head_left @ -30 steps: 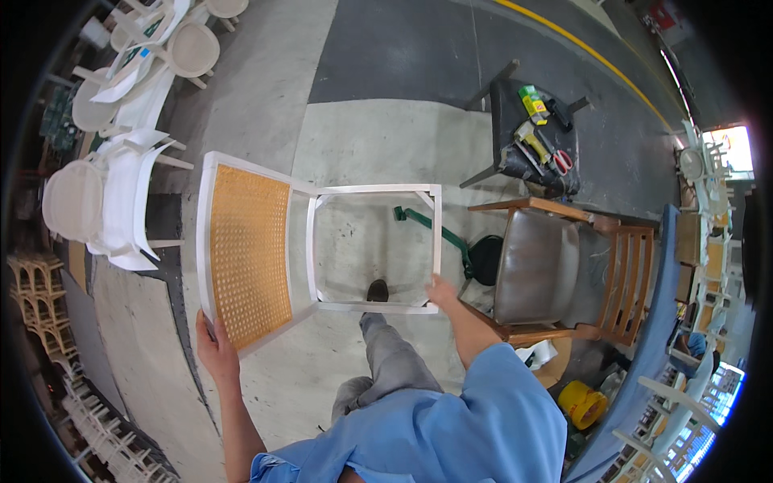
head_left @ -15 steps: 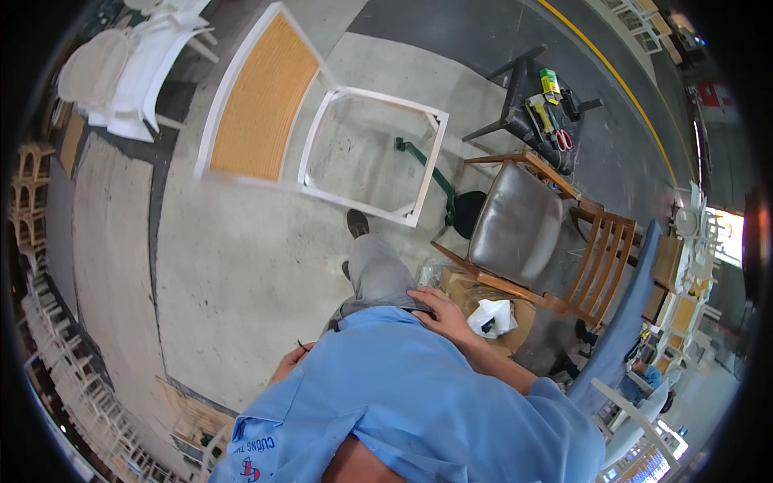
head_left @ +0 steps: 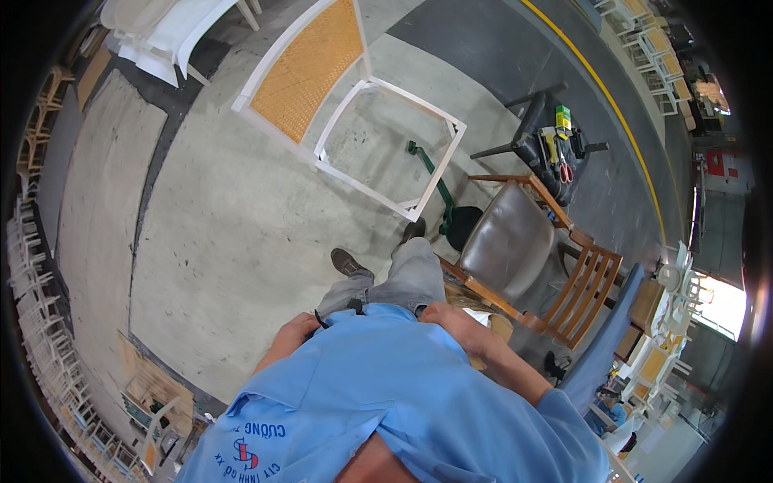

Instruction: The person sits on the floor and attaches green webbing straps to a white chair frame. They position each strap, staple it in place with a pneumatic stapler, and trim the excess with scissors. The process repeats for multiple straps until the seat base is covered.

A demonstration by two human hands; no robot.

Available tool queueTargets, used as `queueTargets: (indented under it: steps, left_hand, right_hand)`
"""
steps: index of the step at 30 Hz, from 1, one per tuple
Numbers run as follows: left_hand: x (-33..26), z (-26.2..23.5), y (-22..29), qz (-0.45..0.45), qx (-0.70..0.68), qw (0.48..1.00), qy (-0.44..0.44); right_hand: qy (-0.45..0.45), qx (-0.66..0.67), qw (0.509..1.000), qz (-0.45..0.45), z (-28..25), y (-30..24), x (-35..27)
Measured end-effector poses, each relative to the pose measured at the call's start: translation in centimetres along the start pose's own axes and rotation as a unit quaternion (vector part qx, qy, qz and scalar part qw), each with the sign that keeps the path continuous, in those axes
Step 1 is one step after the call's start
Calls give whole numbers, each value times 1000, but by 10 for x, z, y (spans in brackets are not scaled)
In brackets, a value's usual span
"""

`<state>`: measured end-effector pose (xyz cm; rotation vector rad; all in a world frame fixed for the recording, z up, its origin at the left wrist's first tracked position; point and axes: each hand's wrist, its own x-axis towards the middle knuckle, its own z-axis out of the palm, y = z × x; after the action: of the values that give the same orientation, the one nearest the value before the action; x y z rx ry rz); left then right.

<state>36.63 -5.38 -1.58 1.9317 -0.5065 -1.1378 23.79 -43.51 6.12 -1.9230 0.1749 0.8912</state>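
Note:
My left hand (head_left: 299, 330) is at the left side of my waist, its fingers curled, with a thin black strip (head_left: 321, 319) sticking out beside them. At the right side of my waist my right hand (head_left: 452, 324) is closed at the hem of my blue shirt (head_left: 378, 362); the fingertips are partly hidden. Ahead of my feet stands a white chair frame (head_left: 386, 197) with a woven cane back (head_left: 310, 68) and an open seat. To my right is a brown wooden chair (head_left: 592, 291) with a dark padded seat (head_left: 509, 241). Neither hand touches a chair.
A black chair (head_left: 535, 133) at the right carries red-handled scissors (head_left: 566, 171), a yellow-green box (head_left: 563, 118) and other tools. A green metal piece (head_left: 435, 177) lies by the white frame. White chairs line the left edge. A cardboard box (head_left: 501, 326) is partly hidden near my right arm.
My view has shifted, and my feet are nearer the white frame, with both shoes showing. My right hand's fingers have closed in at the shirt hem. My left hand shows more fully.

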Motion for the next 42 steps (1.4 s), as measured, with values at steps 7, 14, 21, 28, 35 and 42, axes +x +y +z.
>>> queueTargets:
  steps: [7, 14, 21, 28, 35, 42]
  left_hand:
    - [48, 8, 39, -120, 22, 989, -85]
    - [105, 30, 129, -143, -101, 984, -4]
    - [159, 49, 168, -157, -96, 982, 52]
    - [170, 68, 167, -169, -127, 971, 109]
    - [134, 83, 147, -187, -182, 946, 192]
    - [98, 106, 123, -193, -246, 915, 256]
  right_hand:
    - [3, -66, 995, -76, -35, 24, 25]
    - [-32, -23, 995, -89, -148, 65, 32]
    - [-135, -7, 989, -61, -269, 94, 40]
    - [-196, -60, 967, -151, -252, 100, 153]
    - [-334, -5, 935, -115, -190, 65, 196]
    - [-368, -9, 919, -141, -169, 68, 214]
